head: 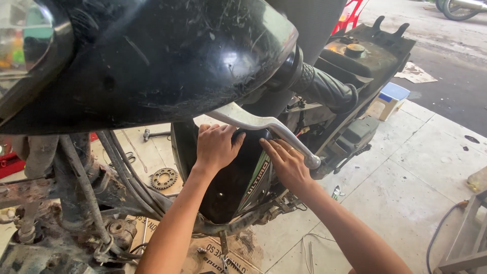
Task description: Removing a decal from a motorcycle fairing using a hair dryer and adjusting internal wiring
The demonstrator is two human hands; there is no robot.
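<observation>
A motorbike with its covers partly stripped fills the view. My left hand [215, 147] rests with fingers curled over the top edge of a black side panel [231, 182] below the handlebar. My right hand [286, 161] lies flat against the same panel's right edge, fingers together and pointing up-left. Just above both hands runs the silver brake lever [264, 124], beside the black rubber handlebar grip [324, 89]. The scratched black front cowl [167, 56] hangs over everything at the top.
A toothed sprocket [163, 178] lies on the floor behind black cables [122, 172]. Cardboard [213, 253] with small tools lies under the bike. A blue-and-white box [389, 100] stands at right, a metal frame [469, 238] at the lower right, the rusty frame [30, 193] at left.
</observation>
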